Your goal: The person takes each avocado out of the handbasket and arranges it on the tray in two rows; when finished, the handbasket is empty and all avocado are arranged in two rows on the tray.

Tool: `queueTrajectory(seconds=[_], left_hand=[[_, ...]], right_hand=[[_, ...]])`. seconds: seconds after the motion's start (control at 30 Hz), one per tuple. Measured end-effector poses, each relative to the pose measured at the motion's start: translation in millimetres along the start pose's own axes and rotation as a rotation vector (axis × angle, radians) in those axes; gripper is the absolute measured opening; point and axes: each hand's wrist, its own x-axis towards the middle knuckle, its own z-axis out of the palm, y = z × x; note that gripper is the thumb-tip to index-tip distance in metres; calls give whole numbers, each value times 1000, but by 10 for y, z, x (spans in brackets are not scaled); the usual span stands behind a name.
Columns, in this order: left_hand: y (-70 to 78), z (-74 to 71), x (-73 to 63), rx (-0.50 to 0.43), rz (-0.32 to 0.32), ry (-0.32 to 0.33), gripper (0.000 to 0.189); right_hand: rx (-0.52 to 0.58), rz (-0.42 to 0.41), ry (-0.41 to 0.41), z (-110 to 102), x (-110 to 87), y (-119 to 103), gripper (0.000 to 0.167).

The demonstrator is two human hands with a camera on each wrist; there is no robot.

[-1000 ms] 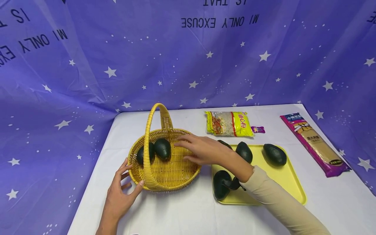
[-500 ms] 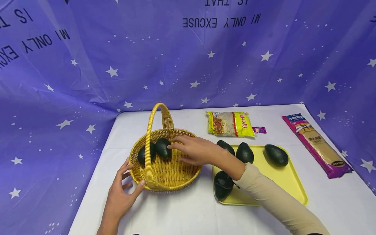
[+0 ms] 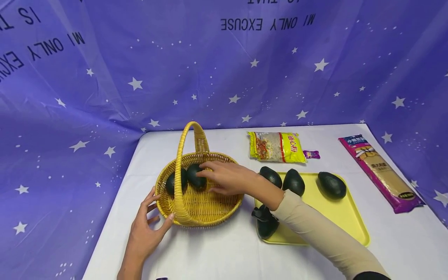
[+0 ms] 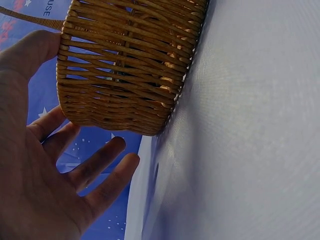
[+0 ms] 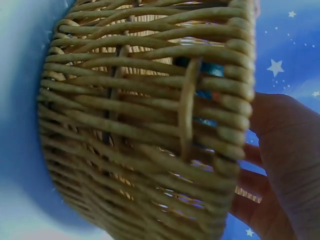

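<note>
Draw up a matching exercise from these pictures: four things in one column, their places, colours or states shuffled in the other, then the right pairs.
1. Left hand
2. Tray
3. Long packet
4. Right hand

A. Yellow, bearing dark green fruits
B. Over the inside of the basket
C. Purple-edged, right of the tray
D. Fingers spread, at the basket's left side

Pairs: 1-D; 2-A; 3-C; 4-B

Basket [image 3: 206, 208] left of tray [image 3: 344, 212]
</note>
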Motion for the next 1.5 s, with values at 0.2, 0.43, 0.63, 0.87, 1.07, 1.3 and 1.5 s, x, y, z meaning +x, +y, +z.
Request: queueTrajectory(seconds=[0.2, 0.43, 0.63, 0.87, 1.07, 1.3, 1.5], left_hand=[[6, 0, 19, -8, -3, -9, 72], [2, -14, 25, -6, -16, -11, 72], [-2, -12, 22, -9, -16, -16, 72], [0, -6, 19, -7, -11, -7, 72], [-7, 3, 12, -19, -21, -7, 72], [-12, -1, 6, -22, -30, -15, 72], [2, -15, 6, -27, -35, -14, 72]], right_hand=[[-3, 34, -51, 19, 98, -2, 64], [-13, 29, -79, -9, 236, 31, 69], [-11, 43, -136, -64, 342, 35, 73], [-24, 65, -221, -123, 474, 25, 76], [-22, 80, -277, -123, 569, 27, 78], [24, 83, -301, -97, 612, 87, 80], [82, 84, -297, -92, 639, 113, 77]])
